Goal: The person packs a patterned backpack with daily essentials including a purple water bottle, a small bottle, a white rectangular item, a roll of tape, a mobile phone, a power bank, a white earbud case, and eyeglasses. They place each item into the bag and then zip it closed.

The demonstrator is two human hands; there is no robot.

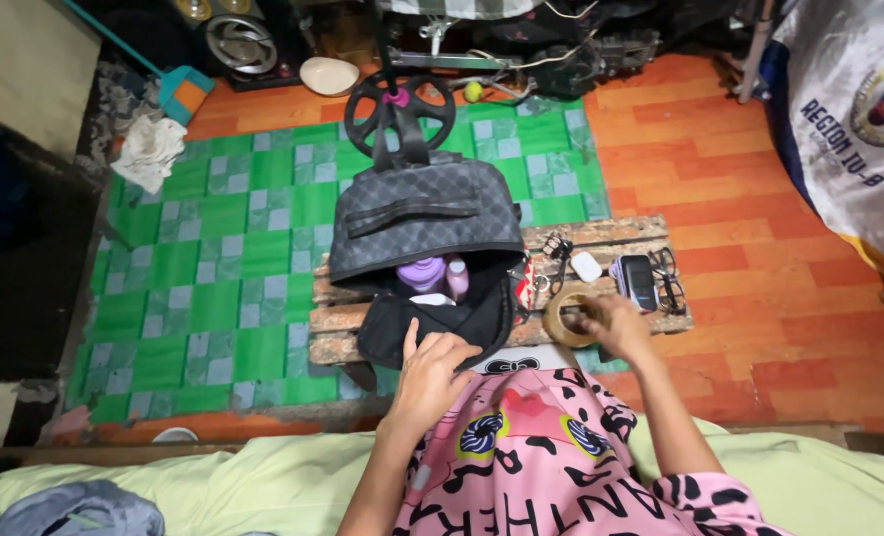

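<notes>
A dark grey quilted backpack [424, 210] stands unzipped on a low wooden pallet [621, 231]. Inside it I see a purple bottle [422, 272] and a pink bottle [457, 277]. My left hand [432, 367] rests on the bag's black front flap [440, 323], fingers spread. My right hand [613, 323] grips a roll of brown tape [564, 320] at the pallet's near edge. A dark phone-like device [639, 281], black glasses [666, 276], a small white object [587, 266] and keys [558, 248] lie on the pallet right of the bag.
A green checked mat [214, 258] covers the floor to the left, orange wood flooring [759, 248] to the right. A black wheel [399, 109] stands behind the bag. A white cloth [147, 151], a speaker [241, 42] and a hanging banner [854, 129] ring the space.
</notes>
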